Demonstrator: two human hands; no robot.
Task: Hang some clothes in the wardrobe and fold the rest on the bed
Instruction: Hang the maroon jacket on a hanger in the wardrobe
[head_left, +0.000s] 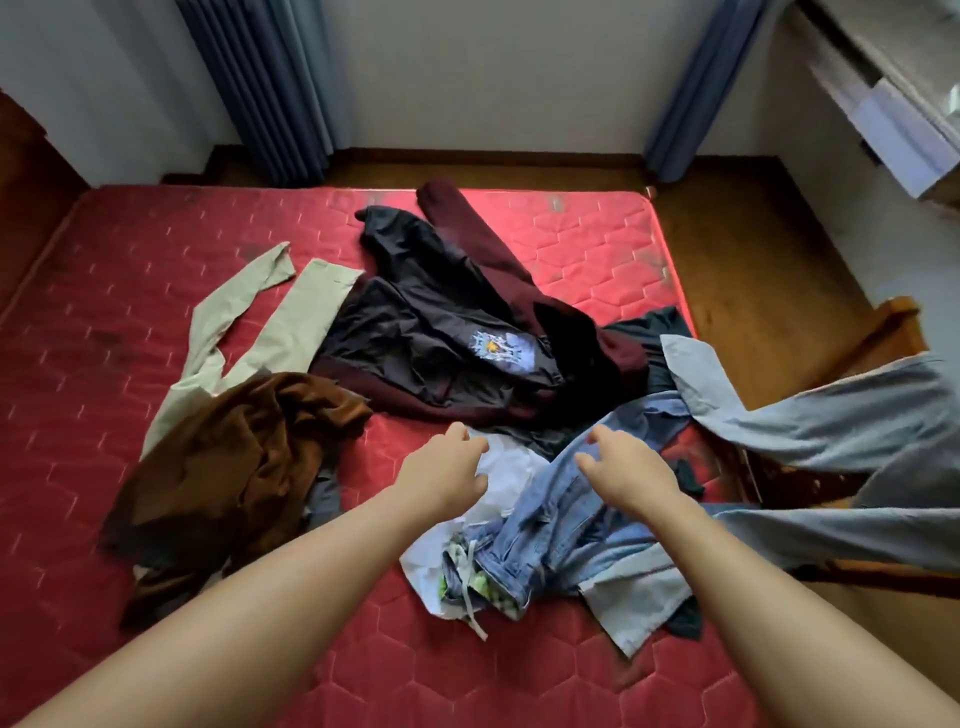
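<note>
L hand (449, 470) over white garment (511, 475), R hand (626, 467) over jeans (545, 525), near right edge of bed (104, 364); both grips wide, holding nothing.

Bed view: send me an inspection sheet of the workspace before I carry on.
Surface: red mattress, bare.
Job's things: beige trousers, brown garment, black jacket, maroon garment, white shirt, jeans, pale blue garment blurred past the right edge; none folded.
Clutter: nothing seen.
Grippers: left hand over the white shirt, right hand over the jeans, both gripping nothing.
Cables: nothing seen.
Surroundings: blue curtains, wooden floor, shelves at right.
</note>
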